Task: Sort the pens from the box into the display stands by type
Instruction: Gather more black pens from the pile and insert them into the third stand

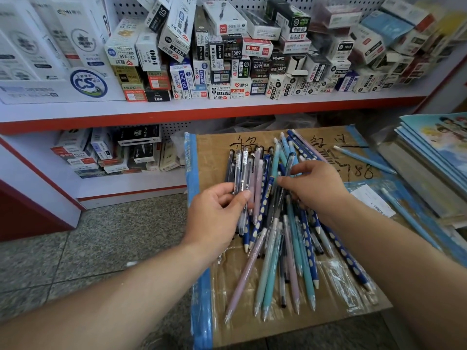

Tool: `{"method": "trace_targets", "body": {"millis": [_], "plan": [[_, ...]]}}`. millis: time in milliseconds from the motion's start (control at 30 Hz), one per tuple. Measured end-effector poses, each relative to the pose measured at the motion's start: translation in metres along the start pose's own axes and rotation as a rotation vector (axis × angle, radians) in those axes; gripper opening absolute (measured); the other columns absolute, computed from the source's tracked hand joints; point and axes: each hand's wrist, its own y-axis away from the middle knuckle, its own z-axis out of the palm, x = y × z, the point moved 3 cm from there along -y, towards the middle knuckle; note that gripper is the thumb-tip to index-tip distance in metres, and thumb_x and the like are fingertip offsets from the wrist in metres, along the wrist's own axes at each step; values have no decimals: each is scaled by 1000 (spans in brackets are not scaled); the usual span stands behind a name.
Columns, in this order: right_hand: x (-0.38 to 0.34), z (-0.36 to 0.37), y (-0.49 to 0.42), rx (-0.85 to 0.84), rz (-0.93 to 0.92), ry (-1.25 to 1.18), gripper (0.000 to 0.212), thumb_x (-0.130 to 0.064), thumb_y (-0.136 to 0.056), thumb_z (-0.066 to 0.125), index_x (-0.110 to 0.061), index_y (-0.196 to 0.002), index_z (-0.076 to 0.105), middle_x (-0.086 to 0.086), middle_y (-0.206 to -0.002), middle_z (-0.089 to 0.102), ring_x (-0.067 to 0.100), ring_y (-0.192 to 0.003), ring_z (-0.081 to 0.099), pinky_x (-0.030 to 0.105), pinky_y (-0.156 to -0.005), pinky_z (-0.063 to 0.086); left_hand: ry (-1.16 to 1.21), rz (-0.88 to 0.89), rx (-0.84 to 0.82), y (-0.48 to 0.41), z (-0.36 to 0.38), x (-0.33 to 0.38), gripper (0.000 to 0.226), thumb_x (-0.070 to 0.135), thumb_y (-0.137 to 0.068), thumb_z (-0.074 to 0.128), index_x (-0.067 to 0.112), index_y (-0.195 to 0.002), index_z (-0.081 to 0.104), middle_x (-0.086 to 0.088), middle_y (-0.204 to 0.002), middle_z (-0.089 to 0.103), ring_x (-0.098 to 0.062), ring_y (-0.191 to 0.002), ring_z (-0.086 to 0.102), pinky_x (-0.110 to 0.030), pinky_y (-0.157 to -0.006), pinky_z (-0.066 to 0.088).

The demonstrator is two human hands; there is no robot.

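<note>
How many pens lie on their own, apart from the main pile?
2. The upper blue pen lies on the cardboard right of the pile; the lower blue pen lies further right, near the stacked booklets. Others may be hidden beneath the pile.

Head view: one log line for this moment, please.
left hand grips dark pens | right hand touches pile | pile on cardboard | no stands in view

One cardboard box [353, 308], dozens of pens [271, 276].
</note>
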Motion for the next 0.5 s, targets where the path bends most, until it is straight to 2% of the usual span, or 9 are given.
{"method": "trace_targets", "body": {"millis": [100, 167, 233, 300, 400, 500], "plan": [[-6, -4, 3, 40, -71, 1, 23, -29, -91, 75, -15, -105, 63, 4, -75, 64, 19, -59, 57, 33, -54, 49, -5, -4, -1, 0, 0, -1, 47, 40, -94, 66, 11, -131, 64, 14, -90, 78, 0, -100, 70, -36, -104, 50], [-15, -5, 10, 54, -154, 1, 14, -31, -95, 69, -17, -98, 65, 1, -73, 61, 18, -60, 56, 33, -55, 49, 8, -16, 9, 0, 0, -2, 49, 43, -92, 68, 14, -132, 64, 12, -98, 78, -2, -103, 70, -36, -102, 53], [-24, -4, 19, 60, -253, 35, 12, -34, -96, 68, -23, -91, 66, 1, -71, 62, 15, -60, 56, 34, -55, 52, 17, -24, 21, 1, 0, -2, 51, 44, -91, 70, 18, -134, 63, 10, -106, 77, -4, -104, 70, -36, -99, 55], [-30, 0, 27, 28, -303, 31, 13, -33, -95, 69, -21, -95, 67, 6, -72, 65, 13, -56, 58, 34, -54, 55, 25, -22, 35, 1, 1, -1, 51, 41, -90, 72, 19, -135, 62, 11, -105, 76, -3, -102, 70, -34, -98, 56], [-29, 14, 32, -120, -224, -66, 21, -25, -92, 75, -14, -106, 64, 10, -76, 72, 12, -49, 63, 22, -45, 52, 52, -31, 51, 0, 1, 1, 51, 36, -89, 74, 18, -135, 61, 11, -104, 76, -2, -98, 71, -34, -96, 57], [-25, 28, 31, -164, -176, -138, 26, -17, -87, 79, -7, -104, 62, 17, -78, 73, 21, -53, 68, 28, -48, 56, 64, -31, 14, 0, 2, 1, 50, 33, -88, 76, 16, -133, 63, 9, -96, 78, -6, -95, 73, -38, -95, 57]]}}
